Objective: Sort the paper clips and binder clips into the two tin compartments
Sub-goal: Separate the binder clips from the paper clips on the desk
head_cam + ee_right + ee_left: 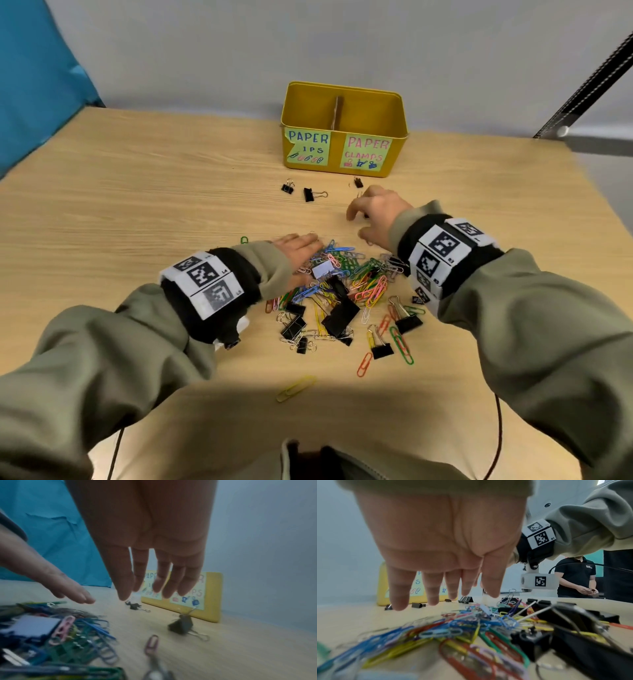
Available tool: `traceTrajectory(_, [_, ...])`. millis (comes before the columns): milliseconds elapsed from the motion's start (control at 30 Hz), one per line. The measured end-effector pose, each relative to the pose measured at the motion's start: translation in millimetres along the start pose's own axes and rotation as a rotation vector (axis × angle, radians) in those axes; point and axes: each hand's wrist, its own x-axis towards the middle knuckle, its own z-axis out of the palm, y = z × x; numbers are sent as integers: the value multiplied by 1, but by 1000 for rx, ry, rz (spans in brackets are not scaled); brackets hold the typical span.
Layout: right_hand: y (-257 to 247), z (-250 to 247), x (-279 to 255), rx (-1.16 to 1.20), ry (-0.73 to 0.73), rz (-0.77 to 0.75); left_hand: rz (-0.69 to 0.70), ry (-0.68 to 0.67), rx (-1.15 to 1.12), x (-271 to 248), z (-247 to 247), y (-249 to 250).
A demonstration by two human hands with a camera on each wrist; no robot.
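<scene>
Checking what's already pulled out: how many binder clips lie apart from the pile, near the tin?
3: two side by side before the tin's left label, one before the right. The right hand may hide more.

This looks like an office or a lab room set up for recording, not a home. A light wood-grain laminate table (137,192) stands against a plain pale grey wall (342,44). Behind the table's far left corner hangs a teal fabric panel (37,68), like a partition or chair back; which one cannot be told. Beyond the table's far right corner a black perforated metal strut (582,78) slants upward. In the left wrist view, past the table's right edge, a person in a black polo shirt (576,574) stands at another pale work surface (597,595), with a turquoise wall (599,562) behind.
</scene>
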Motion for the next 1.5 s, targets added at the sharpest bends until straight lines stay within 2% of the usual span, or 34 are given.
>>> traceTrajectory(67, [-14, 1, -13, 53, -184, -133, 19, -29, 28, -2, 5, 1])
traceTrajectory(133, [-28, 3, -24, 34, -358, -188, 7, -72, 59, -5, 9, 5])
traceTrajectory(200, [-29, 6, -22, -32, -332, -161, -40, -115, 81, -8, 11, 4])
traceTrajectory(300, [-21, 4, -16, -73, -175, -64, -133, -122, 148, -13, 8, -1])
traceTrajectory(367, [-19, 6, -14, -76, -116, -50, -154, -25, 144, -13, -1, 0])
traceTrajectory(467, [-25, 16, -10, -60, -162, -82, -110, 92, 53, 0, -10, 6])
traceTrajectory(567, [-26, 22, -4, -89, -211, -104, -96, -4, 55, 16, -11, 7])
traceTrajectory(700, [-5, 14, 3, -41, -44, 65, -124, -99, 99, 17, -3, -2])
traceTrajectory(767, [-5, 16, 2, -104, -138, 76, -129, -104, 91, 10, 1, -5])
traceTrajectory(833, [-15, 22, -1, -104, -237, 18, -169, -107, 60, 5, 6, -7])
traceTrajectory(933, [-27, 28, 9, -52, -204, -27, -215, -39, -21, -1, 10, -9])
traceTrajectory(1000, [-31, 27, 19, -46, -151, -4, -160, -29, -4, -3, 11, -7])
traceTrajectory(1067, [-37, 20, 20, -116, -221, -29, -107, -66, 71, -1, 13, -6])
traceTrajectory(1167, [-35, 16, 21, -260, -378, -45, -123, -85, 122, 4, 16, -11])
traceTrajectory(1267, [-25, 26, 20, -302, -392, 26, -135, -76, 120, 3, 11, -18])
traceTrajectory(1400, [-26, 41, 0, -348, -425, -45, -101, -75, 150, 14, 4, -16])
traceTrajectory(1500, [-22, 32, -1, -209, -372, -35, -64, -27, -22, 25, -8, -17])
